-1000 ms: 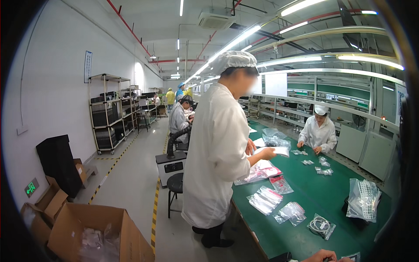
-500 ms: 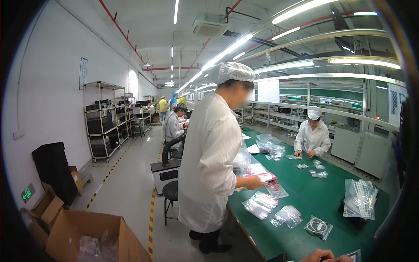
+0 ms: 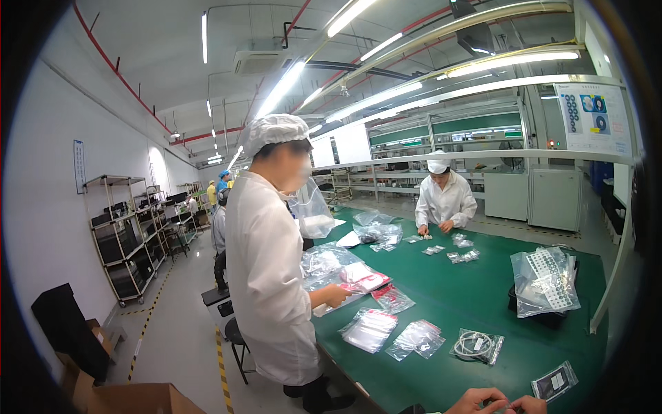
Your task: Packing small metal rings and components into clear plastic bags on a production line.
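Note:
At the lower edge, my left hand [image 3: 476, 401] and my right hand [image 3: 529, 405] come close together with bent fingers. Both pinch at something between them, cut off by the picture's edge and too small to name. Just beyond my right hand, a clear bag with a dark flat item and white label [image 3: 554, 381] lies on the green table. Farther off, a clear bag holds a coiled white cable [image 3: 476, 346]. Left of that lie a fanned stack of clear zip bags [image 3: 416, 339] and a larger stack of zip bags [image 3: 369, 329].
A co-worker in white [image 3: 269, 255] stands at the table's left edge, handling red-and-white bags [image 3: 362, 276]. Across the green table [image 3: 483, 293] another co-worker [image 3: 445, 196] handles small packets [image 3: 463, 256]. A black bin [image 3: 545, 303] carries a bag of perforated white strips [image 3: 548, 276].
My view has swung right, bringing more of the table and the bag with the dark item into sight. My hands stay together at the lower edge.

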The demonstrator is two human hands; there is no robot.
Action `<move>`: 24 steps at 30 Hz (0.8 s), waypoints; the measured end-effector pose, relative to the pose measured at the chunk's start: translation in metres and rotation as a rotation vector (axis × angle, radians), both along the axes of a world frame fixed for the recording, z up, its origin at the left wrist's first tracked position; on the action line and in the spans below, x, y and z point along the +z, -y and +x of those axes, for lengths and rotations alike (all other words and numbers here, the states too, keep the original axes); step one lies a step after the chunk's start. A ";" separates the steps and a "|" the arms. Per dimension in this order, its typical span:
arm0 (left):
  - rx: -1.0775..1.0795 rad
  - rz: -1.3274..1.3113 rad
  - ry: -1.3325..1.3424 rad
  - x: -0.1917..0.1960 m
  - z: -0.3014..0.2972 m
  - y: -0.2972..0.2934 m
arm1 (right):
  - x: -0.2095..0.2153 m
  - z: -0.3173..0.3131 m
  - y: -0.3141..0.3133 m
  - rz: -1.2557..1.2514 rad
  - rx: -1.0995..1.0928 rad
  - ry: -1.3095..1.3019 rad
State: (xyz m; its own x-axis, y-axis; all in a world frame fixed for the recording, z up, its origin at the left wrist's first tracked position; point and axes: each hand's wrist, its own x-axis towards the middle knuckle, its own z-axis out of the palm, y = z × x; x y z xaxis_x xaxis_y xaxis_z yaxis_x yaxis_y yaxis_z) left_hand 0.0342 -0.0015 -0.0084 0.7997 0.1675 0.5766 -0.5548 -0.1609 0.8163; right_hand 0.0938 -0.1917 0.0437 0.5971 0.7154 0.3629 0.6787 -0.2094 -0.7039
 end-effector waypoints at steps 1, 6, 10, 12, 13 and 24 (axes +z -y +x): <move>0.002 0.022 -0.005 0.000 0.003 -0.001 | -0.003 0.003 0.001 0.001 -0.005 -0.038; -0.042 0.011 -0.122 -0.001 0.021 0.000 | 0.002 0.022 0.001 -0.005 0.035 -0.111; -0.158 -0.022 -0.125 -0.002 0.051 -0.005 | 0.004 0.040 -0.001 0.040 0.002 -0.026; -0.185 -0.034 -0.150 -0.003 0.062 -0.005 | 0.006 0.048 -0.002 0.058 -0.024 0.031; -0.197 -0.034 -0.158 -0.004 0.069 -0.008 | 0.005 0.052 -0.003 0.067 -0.032 0.015; -0.179 0.224 0.039 0.036 0.110 -0.010 | 0.018 0.079 0.002 0.054 -0.131 0.203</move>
